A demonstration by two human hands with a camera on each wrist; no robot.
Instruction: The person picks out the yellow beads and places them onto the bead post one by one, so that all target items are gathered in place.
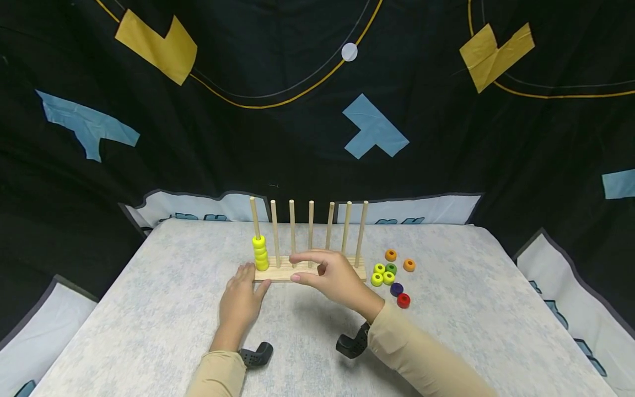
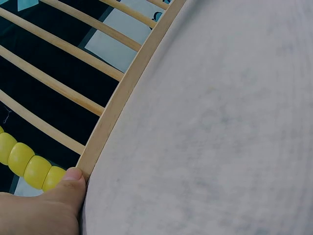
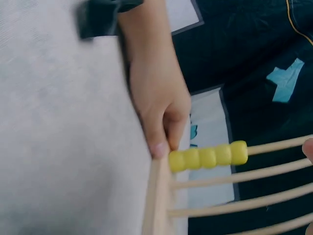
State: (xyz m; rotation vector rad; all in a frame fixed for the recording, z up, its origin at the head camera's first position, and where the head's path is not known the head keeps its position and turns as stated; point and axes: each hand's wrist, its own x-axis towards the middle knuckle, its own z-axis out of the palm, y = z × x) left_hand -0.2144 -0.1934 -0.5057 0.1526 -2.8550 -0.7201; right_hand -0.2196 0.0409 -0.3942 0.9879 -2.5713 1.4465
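A wooden bead rack (image 1: 284,274) stands upright on the table, with a row of several pegs (image 1: 311,226). Its leftmost peg carries a stack of yellow beads (image 1: 260,253). My left hand (image 1: 240,300) holds the rack's left end, the thumb against the front edge, as the left wrist view shows close up. Over the middle of the base, my right hand (image 1: 329,278) hovers with thumb and index finger apart and nothing visible between them. Just the tips of its fingers (image 3: 308,149) show at the right edge of the right wrist view.
Right of the rack lie loose beads: three yellow (image 1: 389,278), one green (image 1: 391,268), two orange (image 1: 409,265), one purple (image 1: 396,289) and one red (image 1: 403,300). A black cloth (image 1: 278,149) hangs behind the pale table (image 1: 149,309).
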